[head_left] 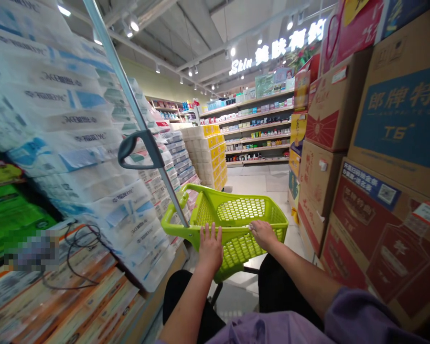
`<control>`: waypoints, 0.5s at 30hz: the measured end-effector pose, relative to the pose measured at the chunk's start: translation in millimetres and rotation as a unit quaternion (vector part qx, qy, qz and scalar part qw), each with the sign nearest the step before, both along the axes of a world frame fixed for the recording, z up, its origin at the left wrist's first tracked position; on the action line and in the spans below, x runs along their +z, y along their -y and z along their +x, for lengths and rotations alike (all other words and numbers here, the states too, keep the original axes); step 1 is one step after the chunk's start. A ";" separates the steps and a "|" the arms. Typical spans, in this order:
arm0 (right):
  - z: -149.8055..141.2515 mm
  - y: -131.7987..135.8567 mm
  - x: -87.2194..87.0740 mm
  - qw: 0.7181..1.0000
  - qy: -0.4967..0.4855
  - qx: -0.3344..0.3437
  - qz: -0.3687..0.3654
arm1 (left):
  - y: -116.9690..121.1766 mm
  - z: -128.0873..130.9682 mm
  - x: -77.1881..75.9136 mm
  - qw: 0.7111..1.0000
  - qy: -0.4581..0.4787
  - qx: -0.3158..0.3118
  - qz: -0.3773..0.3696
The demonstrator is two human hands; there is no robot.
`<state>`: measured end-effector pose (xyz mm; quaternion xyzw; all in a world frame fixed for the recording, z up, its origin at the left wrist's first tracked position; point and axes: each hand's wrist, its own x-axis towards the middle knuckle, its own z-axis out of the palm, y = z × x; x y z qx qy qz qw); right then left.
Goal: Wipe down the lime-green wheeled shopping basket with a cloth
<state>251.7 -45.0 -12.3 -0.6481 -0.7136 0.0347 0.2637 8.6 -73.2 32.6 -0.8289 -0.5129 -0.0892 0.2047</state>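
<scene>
A lime-green plastic shopping cart (236,231) with a lattice basket stands sideways before my knees, with no goods visible inside. My left hand (210,246) lies flat against its near side, fingers stretched up to the rim. Further right, my right hand (262,234) curls its fingers over the same rim; a small whitish spot shows at the fingertips, too small to make out. Left of my hands, a metal pole (170,191) rises at a slant from the cart's end. It carries a grey loop handle (141,150), which neither hand touches.
Stacked white tissue packs (79,110) wall the left side, above orange-striped packs (89,301) with a loose black cable (82,248). Cardboard cartons (397,114) tower close on the right. Ahead, yellow-and-cream packs (208,155) stand beside a tiled aisle (252,184) leading to stocked shelves (258,128).
</scene>
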 end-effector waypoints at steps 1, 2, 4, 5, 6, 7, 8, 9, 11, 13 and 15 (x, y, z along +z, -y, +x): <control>-9.8 -3.4 2.7 1.000 -0.010 0.009 -0.006 | -0.1 0.8 -0.4 1.000 0.001 0.002 0.000; -23.4 -7.2 5.8 1.000 -0.017 0.023 -0.008 | -0.4 1.3 -0.5 1.000 0.001 0.004 0.001; -53.3 -14.0 11.5 0.998 -0.022 0.059 -0.004 | -1.8 1.4 -0.1 1.000 0.001 0.008 0.003; -65.2 -16.1 13.5 0.997 -0.026 0.072 -0.002 | -2.9 1.0 0.3 1.000 0.001 0.009 0.005; -72.8 -17.0 14.6 0.996 -0.030 0.084 0.000 | -4.0 0.4 0.5 1.000 0.001 0.010 0.010; -75.0 -16.4 14.7 0.995 -0.034 0.092 0.002 | -5.1 -0.2 0.6 1.000 0.003 0.012 0.015; -71.6 -14.5 13.7 0.995 -0.037 0.097 0.004 | -6.1 -0.7 0.4 1.000 0.005 0.014 0.020; -63.1 -11.8 12.0 0.994 -0.040 0.099 0.005 | -6.9 -1.2 -0.1 1.000 0.007 0.015 0.025; -36.4 -5.6 7.7 0.995 -0.046 0.089 0.007 | -7.5 -1.4 -1.6 0.999 0.011 0.015 0.030; -9.4 -2.6 5.3 0.997 -0.053 0.064 0.007 | -7.4 -0.7 -3.2 0.999 0.017 0.011 0.032; 2.4 -5.5 6.7 0.997 -0.063 0.035 0.008 | -7.1 0.6 -4.1 0.999 0.025 0.008 0.036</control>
